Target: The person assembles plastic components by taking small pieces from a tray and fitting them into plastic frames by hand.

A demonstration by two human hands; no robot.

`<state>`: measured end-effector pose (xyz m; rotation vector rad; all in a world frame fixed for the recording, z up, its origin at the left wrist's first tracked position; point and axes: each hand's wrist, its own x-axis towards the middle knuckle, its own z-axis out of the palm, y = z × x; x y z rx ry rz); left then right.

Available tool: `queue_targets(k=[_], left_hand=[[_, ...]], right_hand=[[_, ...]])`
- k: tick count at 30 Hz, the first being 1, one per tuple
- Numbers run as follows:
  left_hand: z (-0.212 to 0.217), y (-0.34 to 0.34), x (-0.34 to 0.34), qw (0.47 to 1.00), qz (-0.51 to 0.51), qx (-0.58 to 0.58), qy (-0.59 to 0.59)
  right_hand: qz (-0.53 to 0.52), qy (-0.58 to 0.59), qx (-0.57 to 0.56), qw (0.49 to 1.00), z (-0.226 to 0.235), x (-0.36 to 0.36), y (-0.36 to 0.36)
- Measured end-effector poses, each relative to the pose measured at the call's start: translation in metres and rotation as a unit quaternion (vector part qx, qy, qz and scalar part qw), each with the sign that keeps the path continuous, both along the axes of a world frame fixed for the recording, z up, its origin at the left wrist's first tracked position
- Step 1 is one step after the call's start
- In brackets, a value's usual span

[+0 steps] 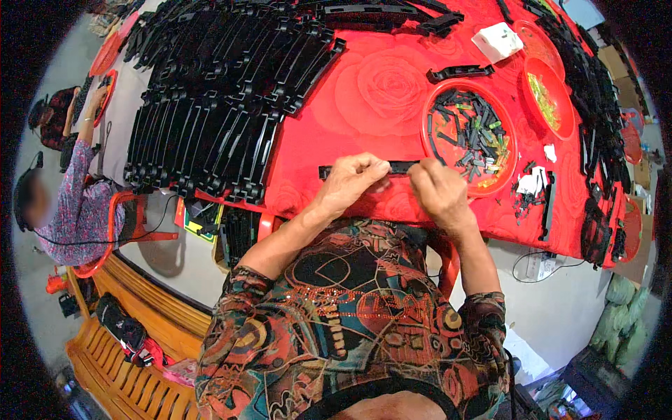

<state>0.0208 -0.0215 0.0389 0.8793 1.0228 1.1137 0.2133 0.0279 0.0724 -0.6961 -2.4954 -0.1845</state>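
A long black plastic strip (400, 167) lies level in front of me, just above the near part of the red cloth. My left hand (355, 183) is closed on it, thumb and fingers pinching near its middle, and its left end sticks out past the knuckles. At the strip's right end my right hand (441, 194) is closed in a pinch; any small piece between those fingertips is hidden. Close beside the right hand sits a round red tray (425, 115) with many small black pieces and some yellow-green ones.
Rows of black plastic strips (203, 143) cover the table's left side. On the right are a second red tray (568, 119), a white box (497, 42) and a crumpled white scrap (533, 182). A co-worker (73, 203) sits at far left, near a wooden bench (140, 364).
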Motion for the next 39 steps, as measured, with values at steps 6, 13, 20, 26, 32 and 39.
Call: queue_targets(k=[6, 13, 20, 26, 32, 39], left_hand=[[-0.003, -0.003, -0.005, 0.997, -0.036, -0.018, -0.072], [0.0, -0.006, -0.008, 0.99, -0.046, -0.097, -0.095], [-0.008, -0.008, -0.011, 0.999, -0.015, -0.029, 0.037], [-0.013, -0.008, -0.005, 0.995, -0.017, 0.019, 0.095], [-0.014, -0.011, -0.008, 0.994, -0.028, 0.031, 0.1], [-0.016, -0.01, -0.008, 0.998, -0.022, 0.009, 0.062]], right_hand=[[0.072, 0.015, 0.043, 0.996, 0.002, -0.012, -0.009], [0.091, 0.026, 0.024, 0.995, -0.003, -0.017, -0.016], [-0.138, 0.321, -0.401, 0.847, -0.004, -0.01, -0.02], [-0.147, 0.299, -0.61, 0.719, -0.012, -0.01, -0.024], [-0.106, 0.285, -0.626, 0.718, -0.018, -0.013, -0.024], [-0.15, 0.324, -0.705, 0.613, -0.01, -0.018, -0.026]])
